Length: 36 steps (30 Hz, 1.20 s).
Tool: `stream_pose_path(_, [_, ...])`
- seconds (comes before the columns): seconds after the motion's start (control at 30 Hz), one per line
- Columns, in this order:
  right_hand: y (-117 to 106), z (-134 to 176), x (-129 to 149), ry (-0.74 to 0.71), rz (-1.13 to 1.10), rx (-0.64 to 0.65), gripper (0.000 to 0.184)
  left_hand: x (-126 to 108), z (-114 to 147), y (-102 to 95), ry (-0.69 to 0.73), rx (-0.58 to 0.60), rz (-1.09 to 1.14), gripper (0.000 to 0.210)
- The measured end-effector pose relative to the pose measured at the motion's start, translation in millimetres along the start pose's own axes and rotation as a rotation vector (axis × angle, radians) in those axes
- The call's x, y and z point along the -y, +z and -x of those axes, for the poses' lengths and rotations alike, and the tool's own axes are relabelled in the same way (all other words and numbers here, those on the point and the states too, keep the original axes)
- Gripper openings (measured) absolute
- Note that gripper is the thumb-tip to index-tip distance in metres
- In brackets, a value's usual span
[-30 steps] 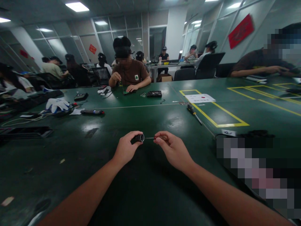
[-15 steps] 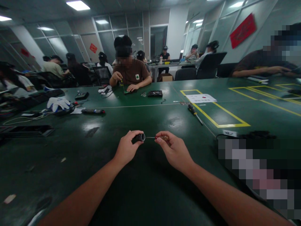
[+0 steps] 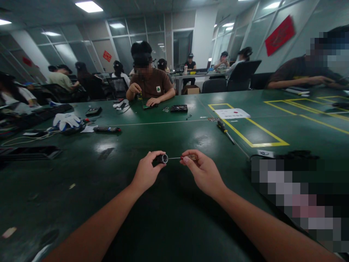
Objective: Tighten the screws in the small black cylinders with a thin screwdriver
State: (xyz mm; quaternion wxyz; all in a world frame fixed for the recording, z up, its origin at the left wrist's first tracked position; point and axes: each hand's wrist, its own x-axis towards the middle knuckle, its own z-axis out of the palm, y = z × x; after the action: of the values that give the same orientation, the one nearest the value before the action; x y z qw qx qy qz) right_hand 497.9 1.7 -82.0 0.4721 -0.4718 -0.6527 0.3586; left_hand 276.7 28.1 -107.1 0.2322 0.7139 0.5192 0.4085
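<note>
My left hand is closed around a small black cylinder with a pale ring at its open end, which faces right and toward me. In my right hand is a small screwdriver with a clear, reddish handle, pinched between thumb and fingers. Its thin shaft points left and reaches the rim of the cylinder. Whether the tip is inside or only touching the rim, I cannot tell. Both hands are held above the green table.
Ahead on the right lies a black-and-yellow screwdriver, beside a yellow-taped rectangle and a white sheet. White gloves and a dark cylindrical tool lie to the left. Across the table a person handles a green board.
The screwdriver in my right hand has turned slightly, and the fingers have shifted on its handle. My left hand and the cylinder stay nearly in place. The whole view has drifted slightly.
</note>
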Motion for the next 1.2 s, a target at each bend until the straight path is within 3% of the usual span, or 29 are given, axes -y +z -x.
stream_pose_path(0.3, [1.9,-0.2,2.5,0.007,0.002,0.033,0.017,2.9,1.0,2.0,0.026,0.002,0.006,0.037])
stream_pose_path(0.43, [2.8,-2.8,2.4,0.048,-0.21,0.06,0.02,0.8,0.7,1.2,0.029,0.014,-0.003,0.037])
stream_pose_path(0.53, [4.0,-6.0,-1.2,0.107,-0.383,0.004,0.035,-2.4,0.8,0.3,0.014,0.025,0.001,0.037])
stream_pose_path(0.67, [7.0,-9.2,-8.8,0.219,-0.54,-0.113,0.024,-6.3,2.6,-0.6,0.01,0.036,0.012,0.036])
stream_pose_path(0.83, [8.6,-12.0,-17.0,0.23,-0.585,-0.16,0.028,-6.9,4.1,0.3,0.016,0.075,0.035,0.036])
stream_pose_path(1.0, [0.4,-16.7,-16.7,0.411,-0.798,-0.057,0.032,-7.0,2.4,-1.8,0.043,0.033,0.031,0.035])
stream_pose_path(1.1, [-3.3,-17.8,-14.7,0.357,-0.821,-0.082,0.029,-8.0,1.9,-3.4,0.039,0.017,0.034,0.035])
stream_pose_path(1.2, [-1.7,-16.8,-14.9,0.235,-0.695,-0.153,0.028,-7.9,2.1,-3.1,0.029,0.024,0.025,0.034])
